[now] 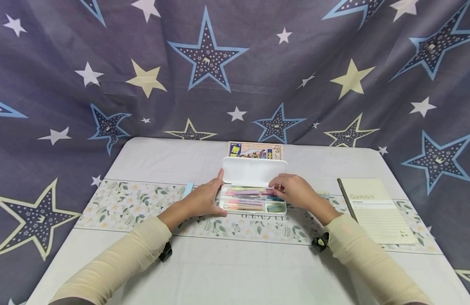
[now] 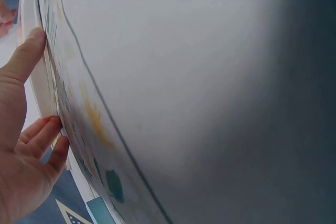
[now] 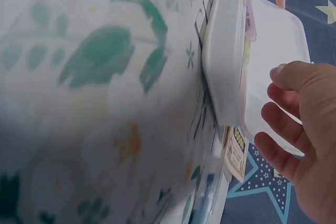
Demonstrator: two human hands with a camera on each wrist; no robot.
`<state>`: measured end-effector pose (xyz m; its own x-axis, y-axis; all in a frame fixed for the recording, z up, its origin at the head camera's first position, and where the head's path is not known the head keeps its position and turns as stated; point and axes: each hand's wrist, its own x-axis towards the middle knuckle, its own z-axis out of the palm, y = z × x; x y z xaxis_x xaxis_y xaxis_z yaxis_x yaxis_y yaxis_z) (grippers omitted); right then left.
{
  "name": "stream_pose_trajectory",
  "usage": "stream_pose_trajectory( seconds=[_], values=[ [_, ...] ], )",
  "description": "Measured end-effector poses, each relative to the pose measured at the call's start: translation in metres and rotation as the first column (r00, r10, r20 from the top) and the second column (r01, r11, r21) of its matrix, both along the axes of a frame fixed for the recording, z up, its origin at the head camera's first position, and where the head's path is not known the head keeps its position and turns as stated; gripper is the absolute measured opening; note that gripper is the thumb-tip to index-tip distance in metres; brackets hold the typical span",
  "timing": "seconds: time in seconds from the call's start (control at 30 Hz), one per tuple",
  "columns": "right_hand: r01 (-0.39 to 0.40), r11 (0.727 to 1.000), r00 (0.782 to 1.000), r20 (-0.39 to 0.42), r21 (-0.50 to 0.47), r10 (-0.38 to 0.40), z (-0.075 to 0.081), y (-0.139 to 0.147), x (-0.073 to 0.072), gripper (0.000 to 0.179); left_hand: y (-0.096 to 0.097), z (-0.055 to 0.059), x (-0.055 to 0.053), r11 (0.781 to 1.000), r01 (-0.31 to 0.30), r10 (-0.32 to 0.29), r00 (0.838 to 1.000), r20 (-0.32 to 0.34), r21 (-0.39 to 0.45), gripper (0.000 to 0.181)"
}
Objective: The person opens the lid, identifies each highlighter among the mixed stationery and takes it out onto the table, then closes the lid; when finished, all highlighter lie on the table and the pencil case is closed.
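A white pencil case [image 3: 226, 51] stands open on the table, its lid [image 1: 254, 169] tipped up at the back. Several pens [image 1: 244, 192] in pink, purple and yellow-green lie inside, with a small green piece [image 1: 275, 208] in the front right compartment. My left hand [image 1: 204, 197] holds the case's left end, thumb at the front corner and a finger up by the lid. Over the case's right end is my right hand [image 1: 296, 190], fingers loosely bent above the pens. In the right wrist view its thumb and fingers [image 3: 283, 127] are apart, with nothing visible between them.
Behind the lid lies a colourful printed box or booklet [image 1: 275, 151]. A Gambit notebook [image 1: 376, 212] lies at the right. Left of the case is a light blue strip [image 1: 188, 189]. A clear item with blue inside [image 3: 206, 195] lies beyond the right hand. A flowered runner [image 1: 128, 203] crosses the table.
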<state>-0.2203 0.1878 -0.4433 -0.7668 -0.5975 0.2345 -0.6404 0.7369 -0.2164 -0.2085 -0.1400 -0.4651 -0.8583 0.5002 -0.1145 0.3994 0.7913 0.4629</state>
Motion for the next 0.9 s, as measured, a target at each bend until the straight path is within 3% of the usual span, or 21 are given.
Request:
stream_pose_trajectory(
  seconds=[0.4, 0.9],
  values=[
    [-0.025, 0.999, 0.999, 0.044, 0.022, 0.024, 0.0, -0.022, -0.001, 0.015, 0.0, 0.001, 0.0, 1.0, 0.003, -0.003, 1.0, 0.005, 0.005, 0.149],
    [-0.081, 0.995, 0.997, 0.014, 0.064, 0.08, -0.007, -0.041, -0.004, 0.014, 0.0, -0.003, -0.002, 1.0, 0.002, -0.002, 1.0, -0.001, 0.001, 0.15]
  ],
)
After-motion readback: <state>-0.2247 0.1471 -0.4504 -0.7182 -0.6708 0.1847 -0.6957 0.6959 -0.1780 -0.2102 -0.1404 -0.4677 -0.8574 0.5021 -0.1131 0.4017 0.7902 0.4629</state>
